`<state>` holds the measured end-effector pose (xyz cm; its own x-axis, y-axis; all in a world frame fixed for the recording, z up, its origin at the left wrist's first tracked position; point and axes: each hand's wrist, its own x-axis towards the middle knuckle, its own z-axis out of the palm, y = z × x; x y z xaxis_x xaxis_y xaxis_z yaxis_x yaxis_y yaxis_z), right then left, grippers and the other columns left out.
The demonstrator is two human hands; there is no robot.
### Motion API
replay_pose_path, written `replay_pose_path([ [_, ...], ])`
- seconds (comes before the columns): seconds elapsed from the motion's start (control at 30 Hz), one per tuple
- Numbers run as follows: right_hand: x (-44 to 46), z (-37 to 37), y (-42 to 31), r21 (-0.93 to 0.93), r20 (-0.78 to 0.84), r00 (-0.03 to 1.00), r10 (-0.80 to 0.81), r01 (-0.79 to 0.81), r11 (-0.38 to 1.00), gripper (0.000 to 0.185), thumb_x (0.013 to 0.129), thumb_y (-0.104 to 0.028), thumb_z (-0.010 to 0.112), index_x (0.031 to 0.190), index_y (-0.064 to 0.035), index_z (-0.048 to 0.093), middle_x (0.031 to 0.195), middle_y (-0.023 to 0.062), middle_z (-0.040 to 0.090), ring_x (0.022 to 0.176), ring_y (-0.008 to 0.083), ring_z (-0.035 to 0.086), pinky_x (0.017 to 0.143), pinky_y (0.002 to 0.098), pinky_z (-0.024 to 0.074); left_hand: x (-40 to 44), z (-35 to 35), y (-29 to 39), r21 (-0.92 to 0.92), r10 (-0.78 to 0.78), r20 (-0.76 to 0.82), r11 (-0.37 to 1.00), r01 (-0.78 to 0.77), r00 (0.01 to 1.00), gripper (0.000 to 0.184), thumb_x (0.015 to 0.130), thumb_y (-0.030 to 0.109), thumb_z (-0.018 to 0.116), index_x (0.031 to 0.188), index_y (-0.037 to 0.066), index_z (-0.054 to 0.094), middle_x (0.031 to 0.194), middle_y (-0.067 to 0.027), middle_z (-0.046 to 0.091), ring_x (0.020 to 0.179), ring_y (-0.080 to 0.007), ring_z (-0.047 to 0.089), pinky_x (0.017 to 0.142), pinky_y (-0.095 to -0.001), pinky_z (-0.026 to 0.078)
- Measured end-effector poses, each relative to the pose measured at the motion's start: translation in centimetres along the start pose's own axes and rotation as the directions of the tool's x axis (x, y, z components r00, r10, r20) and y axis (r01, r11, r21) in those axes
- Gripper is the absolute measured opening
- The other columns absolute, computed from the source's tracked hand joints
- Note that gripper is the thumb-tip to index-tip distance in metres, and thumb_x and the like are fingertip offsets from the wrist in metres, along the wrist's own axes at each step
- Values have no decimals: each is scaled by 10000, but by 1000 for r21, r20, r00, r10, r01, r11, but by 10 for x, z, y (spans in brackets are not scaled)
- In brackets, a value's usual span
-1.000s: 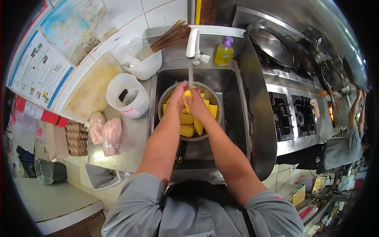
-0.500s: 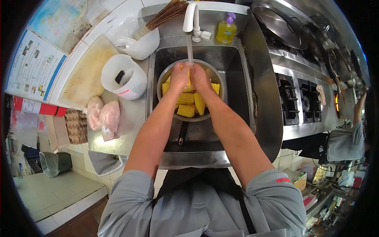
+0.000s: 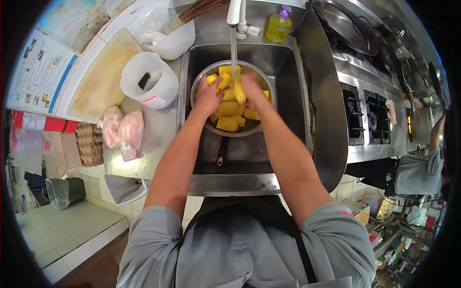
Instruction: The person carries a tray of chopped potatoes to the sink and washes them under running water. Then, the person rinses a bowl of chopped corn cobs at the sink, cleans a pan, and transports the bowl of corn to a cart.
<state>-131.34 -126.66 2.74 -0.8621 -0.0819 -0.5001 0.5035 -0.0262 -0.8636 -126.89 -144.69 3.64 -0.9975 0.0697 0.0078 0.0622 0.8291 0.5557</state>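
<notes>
Under the one tap (image 3: 234,13), inside one bowl (image 3: 249,128), my right hand (image 3: 250,89) has its fingers closed on a corn piece (image 3: 239,90), which lies to their left, its length pointing toward the tap. My left hand (image 3: 208,99) is beside other pieces (image 3: 228,108), its grip I cannot tell; I count at least eight.

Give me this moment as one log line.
left hand: at corn cobs | right hand: gripping one cob | tap: running into bowl | bowl: in sink

Yellow corn (image 3: 227,124), silver bowl (image 3: 249,129), white tap (image 3: 234,13), grey shirt (image 3: 216,259)
</notes>
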Motion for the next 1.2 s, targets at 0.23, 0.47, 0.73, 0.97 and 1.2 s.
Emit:
replay_pose_path([
  [0.23,58,20,-33,153,52,999,-10,2,988,427,977,-242,559,1370,-153,417,1229,121,549,1048,326,601,664,424,588,-50,-9,43,432,-30,145,901,-36,989,484,837,463,753,1246,210,700,1679,-239,64,1484,-525,225,1108,-735,251],
  [0.47,25,4,-37,-325,100,995,18,15,946,404,1015,-237,545,1412,-194,489,1165,116,640,1009,289,644,705,408,571,-42,3,62,381,-182,107,916,128,977,631,800,466,795,1324,163,619,1697,-139,24,1496,-561,110,1111,-773,208],
  [0.73,17,-38,30,-570,93,936,-339,330,753,470,1033,-434,465,1379,-122,530,1270,212,640,1189,358,617,979,491,482,-22,2,30,363,28,48,931,-44,998,676,765,497,808,1207,3,676,1637,-129,254,1491,-525,121,1168,-704,189],
  [0.97,-14,24,-20,112,163,984,-75,57,992,574,1025,-534,458,1472,-174,435,1351,45,563,1059,264,596,841,436,510,58,5,1,-338,18,-148,939,-68,989,551,953,473,589,1061,-62,665,1147,-245,664,1085,-433,615,953,-554,475],
  [1.2,71,17,-15,-647,193,819,-540,520,558,351,1015,-344,491,1119,-33,617,1087,249,683,931,429,664,760,530,526,31,-18,78,-812,-382,170,469,349,909,470,1027,425,471,1213,10,590,982,-202,667,727,-252,693,578,-409,606],
])
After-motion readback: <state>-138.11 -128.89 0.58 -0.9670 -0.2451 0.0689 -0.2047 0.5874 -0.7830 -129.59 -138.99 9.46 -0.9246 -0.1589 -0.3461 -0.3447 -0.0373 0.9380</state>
